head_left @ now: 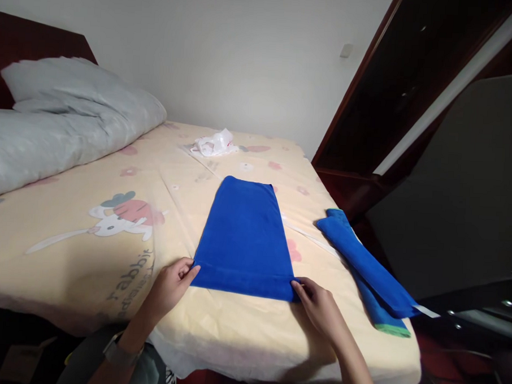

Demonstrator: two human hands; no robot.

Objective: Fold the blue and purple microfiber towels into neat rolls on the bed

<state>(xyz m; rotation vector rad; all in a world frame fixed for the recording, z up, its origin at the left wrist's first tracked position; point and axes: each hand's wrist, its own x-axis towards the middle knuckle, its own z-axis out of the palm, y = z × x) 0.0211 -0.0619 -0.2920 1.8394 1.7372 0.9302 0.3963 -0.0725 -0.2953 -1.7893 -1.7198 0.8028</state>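
Note:
A blue cloth (246, 231) lies flat on the bed, a long panel narrowing away from me, with a folded strip along its near edge. My left hand (173, 282) pinches the near left corner between thumb and fingers. At the near right corner, my right hand (314, 302) grips the cloth the same way. Both hands rest low over the bed, on either side of the strip.
Two more folded blue cloths (363, 264), one green-edged, lie at the bed's right edge. A white plastic bag (215, 144) sits beyond the cloth. A grey quilt (72, 122) is heaped at the left on the patterned bedsheet (81, 201). Dark furniture stands at the right.

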